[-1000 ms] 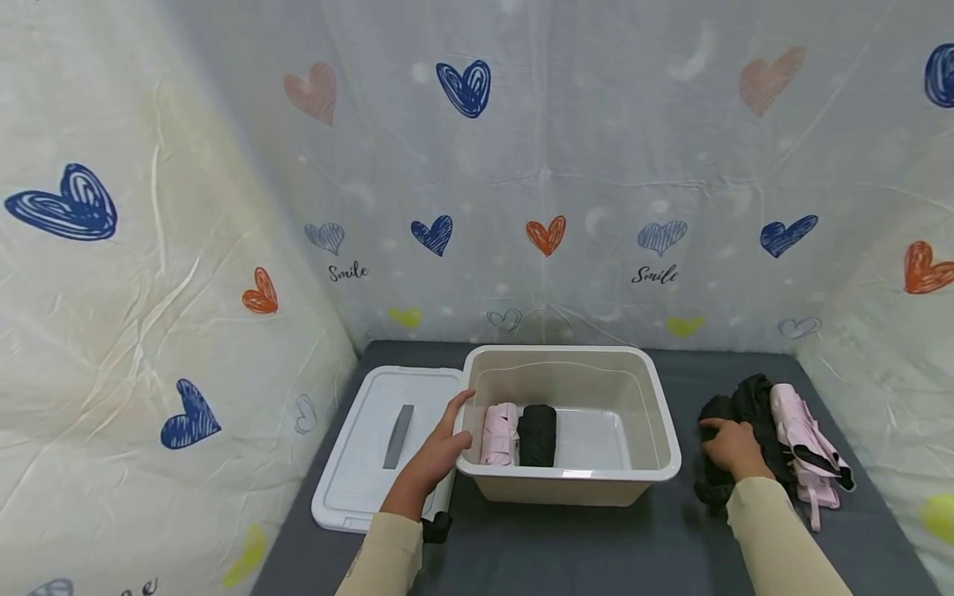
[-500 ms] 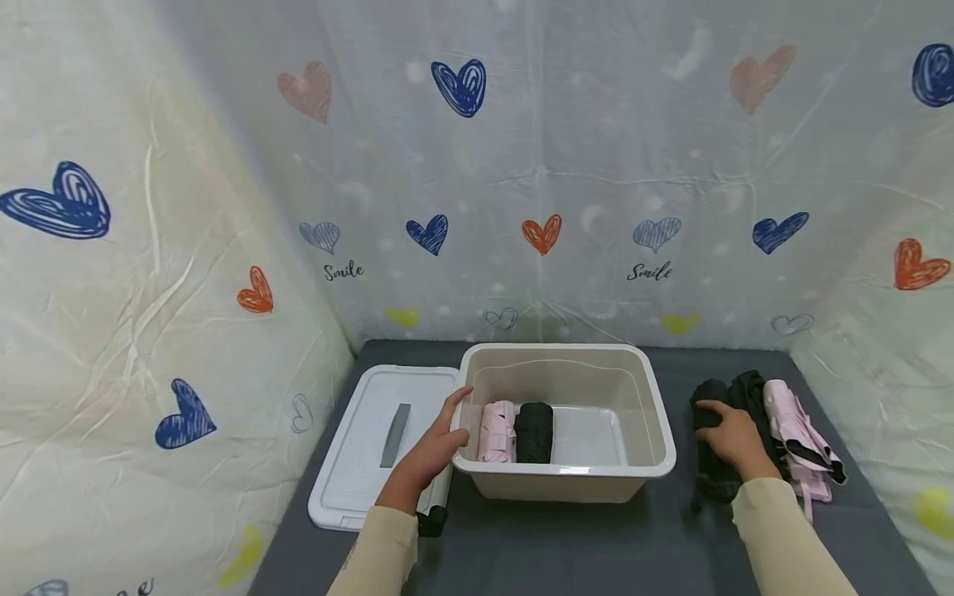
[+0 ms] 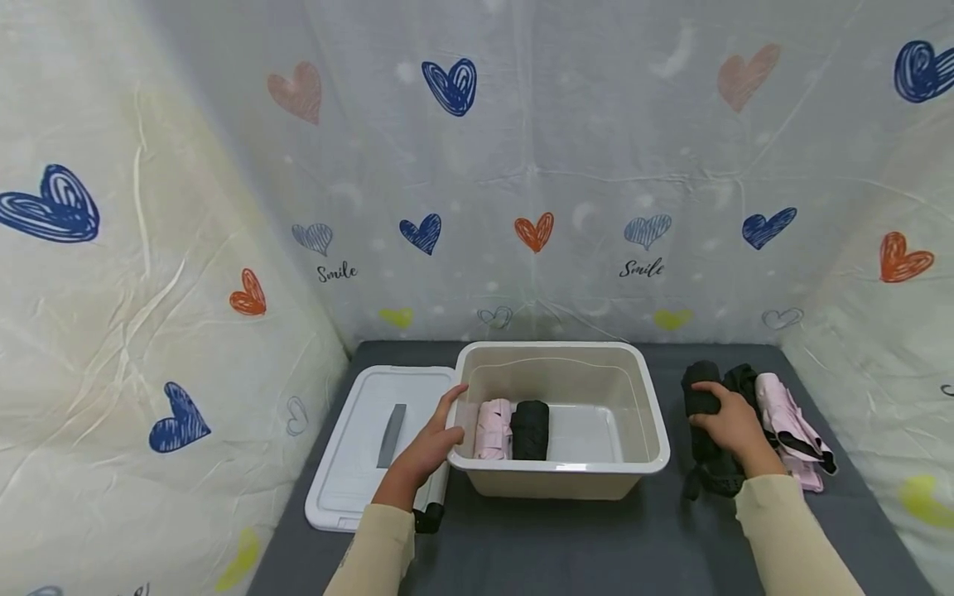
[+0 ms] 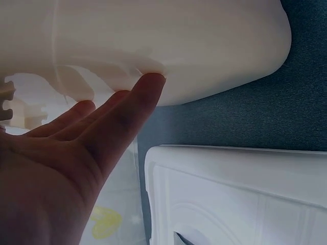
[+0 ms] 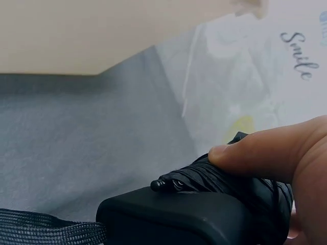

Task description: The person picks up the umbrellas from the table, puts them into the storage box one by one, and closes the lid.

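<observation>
My right hand [image 3: 734,422] grips a black folded umbrella [image 3: 701,401] at the right of the table, thumb and fingers around its rolled canopy. In the right wrist view, the umbrella's dark handle [image 5: 163,217] and woven strap [image 5: 51,228] point left. Beside it lie another black umbrella [image 3: 741,381] and a pink umbrella [image 3: 778,410], both partly hidden. My left hand [image 3: 428,451] touches the left side of a beige storage box [image 3: 551,484], its straight fingers against the outer wall in the left wrist view. A pink rolled umbrella [image 3: 493,430] and a black one [image 3: 531,430] lie inside, on the left.
A white lid [image 3: 365,447] with a grey handle [image 3: 391,436] lies left of the box, partly behind my left arm. The dark grey table [image 3: 581,546] meets a heart-printed curtain [image 3: 566,141] at the back and sides.
My right hand has closed around the near black umbrella and shifted it slightly away from the other two. The left hand stays at the box. The head view has turned slightly right.
</observation>
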`<move>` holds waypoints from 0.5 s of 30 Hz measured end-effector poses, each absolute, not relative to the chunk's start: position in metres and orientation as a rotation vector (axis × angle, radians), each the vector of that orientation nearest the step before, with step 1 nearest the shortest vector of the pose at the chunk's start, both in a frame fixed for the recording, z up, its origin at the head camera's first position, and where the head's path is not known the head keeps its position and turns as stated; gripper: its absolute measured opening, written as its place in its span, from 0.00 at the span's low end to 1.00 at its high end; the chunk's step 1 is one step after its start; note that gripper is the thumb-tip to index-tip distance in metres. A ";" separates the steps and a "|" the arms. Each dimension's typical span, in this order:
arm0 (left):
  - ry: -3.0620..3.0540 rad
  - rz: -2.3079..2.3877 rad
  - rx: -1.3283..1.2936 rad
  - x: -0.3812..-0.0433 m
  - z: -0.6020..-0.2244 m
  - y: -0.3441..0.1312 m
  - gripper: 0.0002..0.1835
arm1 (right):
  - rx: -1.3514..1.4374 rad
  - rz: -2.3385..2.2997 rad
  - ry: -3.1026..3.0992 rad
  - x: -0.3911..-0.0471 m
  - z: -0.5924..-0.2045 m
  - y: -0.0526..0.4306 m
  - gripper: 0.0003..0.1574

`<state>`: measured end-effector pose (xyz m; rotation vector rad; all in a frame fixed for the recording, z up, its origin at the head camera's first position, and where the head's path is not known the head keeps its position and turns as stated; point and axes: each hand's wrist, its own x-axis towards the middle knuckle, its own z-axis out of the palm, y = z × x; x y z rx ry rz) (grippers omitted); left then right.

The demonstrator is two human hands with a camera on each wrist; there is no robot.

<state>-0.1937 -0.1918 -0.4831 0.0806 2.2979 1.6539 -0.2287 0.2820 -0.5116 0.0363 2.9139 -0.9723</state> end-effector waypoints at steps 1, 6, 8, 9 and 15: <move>2.298 1.657 0.084 -0.192 -0.480 -0.191 0.44 | 0.035 -0.973 2.919 -0.229 -0.510 0.281 0.39; 2.305 1.656 0.073 -0.190 -0.479 -0.190 0.44 | 0.006 -0.967 2.953 -0.229 -0.499 0.278 0.39; 2.308 1.655 0.075 -0.190 -0.479 -0.190 0.44 | -0.002 -0.972 2.956 -0.229 -0.494 0.276 0.39; 2.311 1.654 0.076 -0.190 -0.478 -0.190 0.44 | -0.002 -0.976 2.956 -0.229 -0.491 0.275 0.39; 2.324 1.650 0.079 -0.189 -0.478 -0.190 0.43 | -0.006 -0.980 2.967 -0.226 -0.475 0.270 0.40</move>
